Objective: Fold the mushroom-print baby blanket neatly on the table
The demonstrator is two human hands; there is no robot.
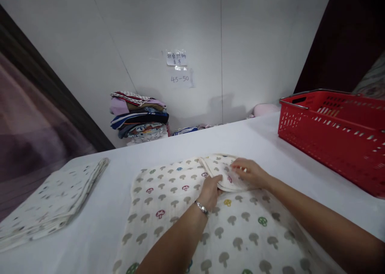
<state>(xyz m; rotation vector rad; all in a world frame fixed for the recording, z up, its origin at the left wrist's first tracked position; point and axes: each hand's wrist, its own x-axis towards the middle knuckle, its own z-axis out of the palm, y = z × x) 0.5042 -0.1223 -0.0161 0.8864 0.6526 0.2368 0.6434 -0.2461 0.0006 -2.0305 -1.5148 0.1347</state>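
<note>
White table against pale wall panels; mushroom-print cloth spread at its near middle, far corner folded over. Left hand, fingers curled, pinches the flap's edge. Right hand, half open with bent fingers, touches the flap; grip unclear. Folded spotted cloth lies left, red basket right, fabric pile beyond the table's far edge.
</note>
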